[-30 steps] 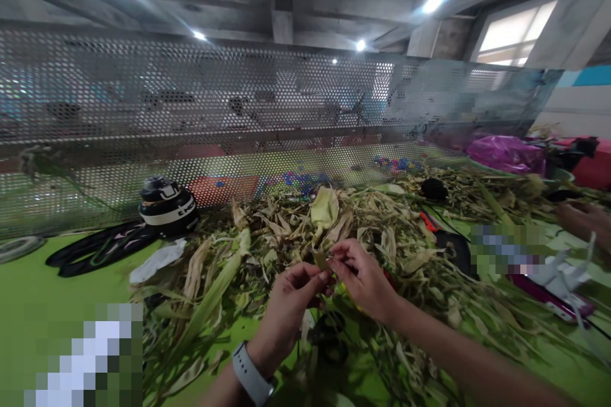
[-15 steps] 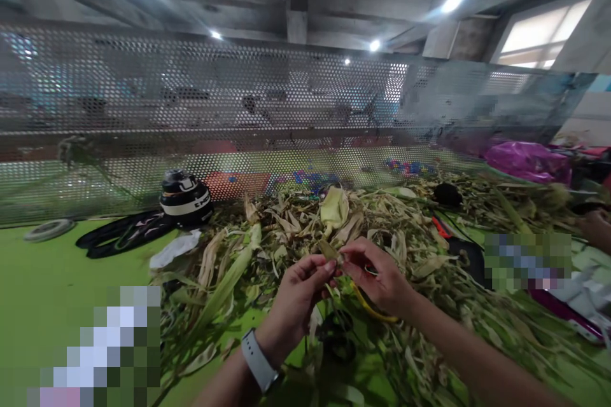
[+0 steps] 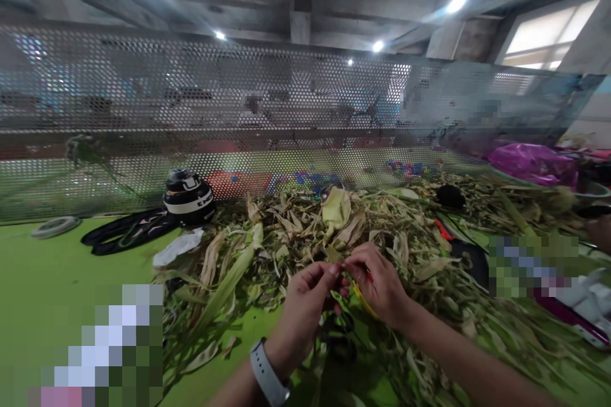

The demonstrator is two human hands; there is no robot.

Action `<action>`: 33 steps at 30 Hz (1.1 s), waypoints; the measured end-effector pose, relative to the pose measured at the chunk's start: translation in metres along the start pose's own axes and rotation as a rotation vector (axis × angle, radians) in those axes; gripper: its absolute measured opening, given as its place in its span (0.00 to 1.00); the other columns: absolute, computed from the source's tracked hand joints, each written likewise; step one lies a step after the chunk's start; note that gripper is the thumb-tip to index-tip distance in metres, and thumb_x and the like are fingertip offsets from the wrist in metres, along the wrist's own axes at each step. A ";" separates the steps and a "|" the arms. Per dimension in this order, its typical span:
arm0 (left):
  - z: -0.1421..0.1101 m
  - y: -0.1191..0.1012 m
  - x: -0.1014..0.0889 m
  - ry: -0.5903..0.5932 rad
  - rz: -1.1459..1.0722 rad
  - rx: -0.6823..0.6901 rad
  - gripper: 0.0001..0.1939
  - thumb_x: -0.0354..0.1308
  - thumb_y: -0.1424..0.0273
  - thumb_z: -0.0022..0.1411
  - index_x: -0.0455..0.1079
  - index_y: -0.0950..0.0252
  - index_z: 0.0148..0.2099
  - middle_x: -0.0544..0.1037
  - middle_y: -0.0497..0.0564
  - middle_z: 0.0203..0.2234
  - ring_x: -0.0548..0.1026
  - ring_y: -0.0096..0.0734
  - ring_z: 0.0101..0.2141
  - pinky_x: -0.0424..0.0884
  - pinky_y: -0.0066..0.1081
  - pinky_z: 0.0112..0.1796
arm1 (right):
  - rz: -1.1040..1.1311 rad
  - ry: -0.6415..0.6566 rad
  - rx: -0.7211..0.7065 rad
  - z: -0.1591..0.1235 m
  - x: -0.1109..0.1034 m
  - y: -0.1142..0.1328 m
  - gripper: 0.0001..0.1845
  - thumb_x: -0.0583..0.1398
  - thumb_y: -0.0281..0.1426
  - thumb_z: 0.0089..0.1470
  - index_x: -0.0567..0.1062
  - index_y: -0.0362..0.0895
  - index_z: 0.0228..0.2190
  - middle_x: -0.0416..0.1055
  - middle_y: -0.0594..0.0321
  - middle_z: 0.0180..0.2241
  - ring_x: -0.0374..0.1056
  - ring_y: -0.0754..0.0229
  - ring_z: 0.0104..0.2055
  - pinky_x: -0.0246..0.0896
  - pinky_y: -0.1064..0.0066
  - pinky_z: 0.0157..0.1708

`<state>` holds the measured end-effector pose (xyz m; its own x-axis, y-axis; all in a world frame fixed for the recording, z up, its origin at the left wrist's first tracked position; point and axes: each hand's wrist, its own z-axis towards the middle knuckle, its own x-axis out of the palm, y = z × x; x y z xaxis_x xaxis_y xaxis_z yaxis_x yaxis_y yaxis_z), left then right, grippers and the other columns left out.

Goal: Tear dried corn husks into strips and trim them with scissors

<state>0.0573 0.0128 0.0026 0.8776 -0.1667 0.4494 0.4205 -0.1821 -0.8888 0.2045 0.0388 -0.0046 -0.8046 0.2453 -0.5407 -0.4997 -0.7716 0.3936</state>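
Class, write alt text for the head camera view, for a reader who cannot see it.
With fingers pinched close together, the left hand and right hand meet over a heap of husks on a green surface; what they hold is unclear. Behind runs a perforated screen, with a black container in front at left and purple plastic at right.

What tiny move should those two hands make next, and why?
Probably ease the right hand slightly aside, with the left hand pinched shut. Their fingertips meet closely, and whatever sits between them is too small and hidden to make out, so a little gap might show it.
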 end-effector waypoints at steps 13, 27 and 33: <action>0.002 0.007 -0.011 -0.049 0.650 0.411 0.11 0.49 0.64 0.60 0.65 0.65 0.31 0.67 0.45 0.20 0.63 0.22 0.21 0.61 0.22 0.21 | 0.397 0.124 0.432 0.003 -0.001 0.015 0.09 0.53 0.34 0.56 0.64 0.44 0.39 0.65 0.63 0.33 0.64 0.64 0.34 0.61 0.73 0.34; 0.000 -0.008 -0.005 0.017 0.284 0.184 0.10 0.59 0.65 0.52 0.69 0.67 0.34 0.69 0.47 0.24 0.68 0.25 0.25 0.69 0.22 0.22 | 0.719 0.147 0.677 0.011 -0.003 0.011 0.15 0.59 0.41 0.49 0.63 0.43 0.28 0.59 0.70 0.21 0.55 0.70 0.21 0.53 0.78 0.19; 0.002 -0.007 -0.004 -0.014 0.147 0.113 0.12 0.65 0.66 0.44 0.68 0.67 0.26 0.71 0.46 0.20 0.69 0.26 0.23 0.70 0.25 0.21 | 0.807 0.116 0.749 0.012 -0.002 0.013 0.18 0.60 0.43 0.47 0.62 0.43 0.26 0.58 0.72 0.20 0.53 0.71 0.19 0.51 0.79 0.18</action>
<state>0.0509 0.0163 0.0068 0.9343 -0.1696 0.3136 0.3101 -0.0469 -0.9495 0.1962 0.0353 0.0105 -0.9661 -0.2567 0.0266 0.0591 -0.1198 0.9910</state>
